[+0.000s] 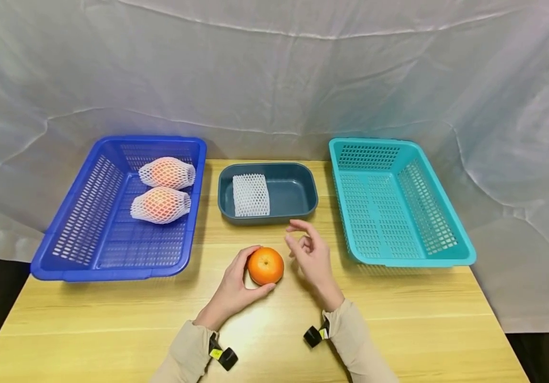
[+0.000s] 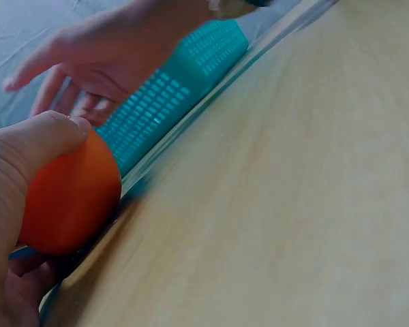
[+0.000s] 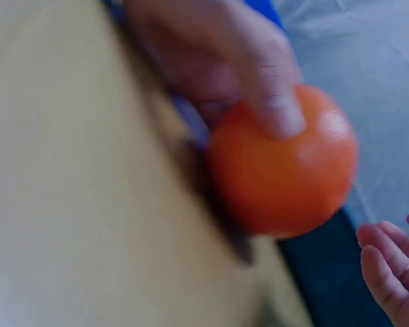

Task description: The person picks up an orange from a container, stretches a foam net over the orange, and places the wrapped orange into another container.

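Observation:
An orange (image 1: 265,265) is held in my left hand (image 1: 233,290) near the middle of the table, its stem end facing up. My thumb and fingers curve round its sides; in the left wrist view the thumb lies against the orange (image 2: 75,194). Just to the right, my right hand (image 1: 311,258) hovers apart from the fruit with loosely bent fingers and holds nothing. Beyond both hands, a white foam net sleeve (image 1: 251,195) lies flat in the left part of a dark teal tray (image 1: 293,197).
At the left stands a blue basket (image 1: 145,258) with two fruits in white foam nets, a rear one (image 1: 166,173) and a front one (image 1: 160,205). A turquoise basket (image 1: 381,213) stands at the right. A grey curtain (image 1: 274,80) hangs behind the wooden table (image 1: 111,330).

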Motion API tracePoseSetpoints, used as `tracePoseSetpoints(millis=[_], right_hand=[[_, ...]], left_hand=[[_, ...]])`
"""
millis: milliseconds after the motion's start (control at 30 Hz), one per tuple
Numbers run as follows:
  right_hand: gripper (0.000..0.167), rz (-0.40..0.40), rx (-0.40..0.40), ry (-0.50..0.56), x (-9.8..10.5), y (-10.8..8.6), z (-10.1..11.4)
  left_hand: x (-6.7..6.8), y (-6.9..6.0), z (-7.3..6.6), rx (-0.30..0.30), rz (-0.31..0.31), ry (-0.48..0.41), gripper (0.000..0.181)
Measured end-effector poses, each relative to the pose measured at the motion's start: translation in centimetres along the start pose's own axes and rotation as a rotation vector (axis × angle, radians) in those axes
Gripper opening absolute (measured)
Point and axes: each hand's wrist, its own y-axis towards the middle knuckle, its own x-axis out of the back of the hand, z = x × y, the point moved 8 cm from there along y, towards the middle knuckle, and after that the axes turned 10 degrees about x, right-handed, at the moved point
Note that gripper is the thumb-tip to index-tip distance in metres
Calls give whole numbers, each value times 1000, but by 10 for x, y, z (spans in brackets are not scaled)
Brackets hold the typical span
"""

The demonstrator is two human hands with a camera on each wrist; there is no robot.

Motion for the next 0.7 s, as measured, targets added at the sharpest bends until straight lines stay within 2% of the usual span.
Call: tracePoseSetpoints(millis=[167, 300, 433, 533, 600, 700], right_hand=[[19, -49, 84, -52, -2, 29, 18], [17, -36, 80, -90, -9, 51, 22], [18, -43, 26, -147, -12, 71, -7], [20, -47, -43, -206, -13, 83, -34], [23, -19, -106, -275, -15, 89, -41], [31, 64, -187, -415, -20, 98, -52]], left_hand=[[0, 1, -1, -1, -1, 11, 87], [0, 1, 0, -1, 1, 16, 91], [0, 1, 0, -10, -2, 17, 91], [0, 1, -1, -16, -1, 15, 89], [-1, 1, -1, -15, -1, 14, 88], [-2, 2, -1, -19, -2, 16, 87]])
